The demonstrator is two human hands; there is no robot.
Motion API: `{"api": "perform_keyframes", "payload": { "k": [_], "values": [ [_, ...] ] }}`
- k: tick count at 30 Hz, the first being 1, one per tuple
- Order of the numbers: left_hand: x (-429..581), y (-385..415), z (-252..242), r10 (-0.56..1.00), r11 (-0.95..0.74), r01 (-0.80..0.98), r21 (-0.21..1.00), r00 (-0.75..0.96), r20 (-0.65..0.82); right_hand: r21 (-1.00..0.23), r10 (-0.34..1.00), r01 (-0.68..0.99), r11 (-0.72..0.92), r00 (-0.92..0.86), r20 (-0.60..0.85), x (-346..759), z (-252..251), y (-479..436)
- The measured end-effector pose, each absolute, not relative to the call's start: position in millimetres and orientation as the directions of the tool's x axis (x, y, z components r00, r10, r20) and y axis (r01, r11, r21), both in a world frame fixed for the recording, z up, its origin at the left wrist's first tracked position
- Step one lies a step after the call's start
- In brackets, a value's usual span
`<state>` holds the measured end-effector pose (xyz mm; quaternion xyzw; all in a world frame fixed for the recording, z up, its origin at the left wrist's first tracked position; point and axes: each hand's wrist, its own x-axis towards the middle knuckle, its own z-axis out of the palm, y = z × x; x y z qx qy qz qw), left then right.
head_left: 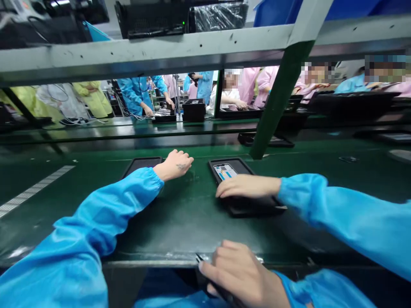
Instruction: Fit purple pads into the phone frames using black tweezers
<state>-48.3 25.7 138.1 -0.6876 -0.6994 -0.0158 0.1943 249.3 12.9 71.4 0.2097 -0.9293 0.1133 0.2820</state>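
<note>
At the bottom centre, my right hand (pixel 239 273) is closed around dark tweezers (pixel 199 257), their thin tips poking out past the thumb. My left hand (pixel 176 165) reaches across the green work surface with its fingers curled; whatever is in them is hidden. Just behind that wrist lies a black tray (pixel 141 162), partly covered by the sleeve. Another person's hand (pixel 245 186) comes in from the right over a second black tray (pixel 244 164). Inside this tray sits an opened phone (pixel 225 171) with its inner parts showing, partly under that person's hand.
A green post (pixel 278 102) rises from the surface to a white beam (pixel 144 53) overhead. More black trays (pixel 266 140) lie farther back. A pale ruler-like strip (pixel 35 190) runs along the left. Several people work across the line.
</note>
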Motion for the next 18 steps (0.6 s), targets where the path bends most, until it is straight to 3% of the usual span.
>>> {"api": "perform_keyframes", "payload": {
  "k": [4,11,15,18],
  "values": [
    [-54,31,128,0.969,-0.023,0.984,-0.175,0.065,0.240,-0.114,-0.313,-0.470,0.875,-0.729,0.608,263,63,1],
    [26,29,101,0.845,-0.516,0.857,-0.009,0.510,0.159,-0.165,-0.255,-0.497,0.852,-0.670,0.697,261,76,5],
    [53,34,92,0.807,-0.582,0.812,0.028,0.574,0.138,-0.263,-0.181,-0.507,0.821,-0.667,0.722,253,96,12],
    [44,24,89,0.815,-0.574,0.816,0.063,0.562,0.144,-0.395,-0.016,-0.440,0.807,-0.684,0.729,243,117,28]
  ]
}}
